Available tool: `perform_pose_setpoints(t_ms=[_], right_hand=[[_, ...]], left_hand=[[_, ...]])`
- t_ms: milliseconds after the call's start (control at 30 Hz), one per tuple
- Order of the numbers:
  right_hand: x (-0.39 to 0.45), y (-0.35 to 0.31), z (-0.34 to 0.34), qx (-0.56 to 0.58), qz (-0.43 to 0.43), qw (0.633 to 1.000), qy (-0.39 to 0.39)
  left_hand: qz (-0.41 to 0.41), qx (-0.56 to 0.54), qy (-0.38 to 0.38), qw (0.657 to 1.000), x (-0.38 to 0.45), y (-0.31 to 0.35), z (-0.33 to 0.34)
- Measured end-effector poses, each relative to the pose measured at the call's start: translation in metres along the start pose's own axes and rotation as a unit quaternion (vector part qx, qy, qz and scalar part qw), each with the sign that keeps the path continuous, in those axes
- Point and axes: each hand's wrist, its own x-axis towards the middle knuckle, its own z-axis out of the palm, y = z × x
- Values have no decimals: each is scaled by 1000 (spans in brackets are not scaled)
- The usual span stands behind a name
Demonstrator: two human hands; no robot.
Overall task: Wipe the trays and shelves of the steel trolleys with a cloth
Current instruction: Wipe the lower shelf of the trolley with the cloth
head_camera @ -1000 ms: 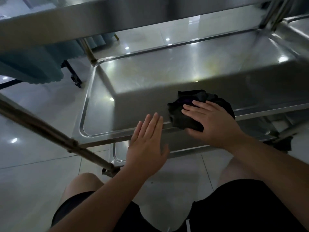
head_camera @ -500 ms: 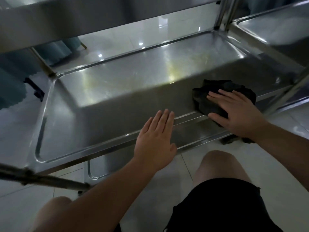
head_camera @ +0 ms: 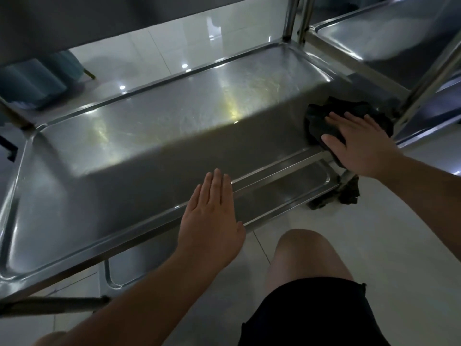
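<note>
A steel trolley's middle shelf (head_camera: 154,136) is a shallow tray that fills the centre of the view. A crumpled black cloth (head_camera: 321,121) lies at its near right corner. My right hand (head_camera: 359,143) presses flat on the cloth with straight fingers. My left hand (head_camera: 212,216) is flat, fingers together and straight, over the tray's front rim. Under the front rim a lower shelf (head_camera: 294,193) shows.
The top shelf (head_camera: 74,18) overhangs at the upper left. A second trolley's tray (head_camera: 389,38) stands close on the right, with upright posts (head_camera: 424,81) between the two. A castor (head_camera: 321,202) sits on the pale tiled floor. My bare knee (head_camera: 304,250) is below.
My right hand has slid the cloth rightward along the shelf's front to the near right corner. The view has swung right with it. My left hand stays flat at the front rim.
</note>
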Motion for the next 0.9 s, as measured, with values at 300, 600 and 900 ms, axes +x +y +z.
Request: perform_pose_setpoints(t_ms=[300,600,900], right_hand=[[-1,-3,-1,9,21,1000,-6],[43,22,-11,11,135,988,-71],[115,27,-23,25,100,994,-48]], left_hand=[[138,-10,-11,990,75,42,-1],[153,-11,-7,988,75,35,7],[156,-31,-17,987,72,33,4]])
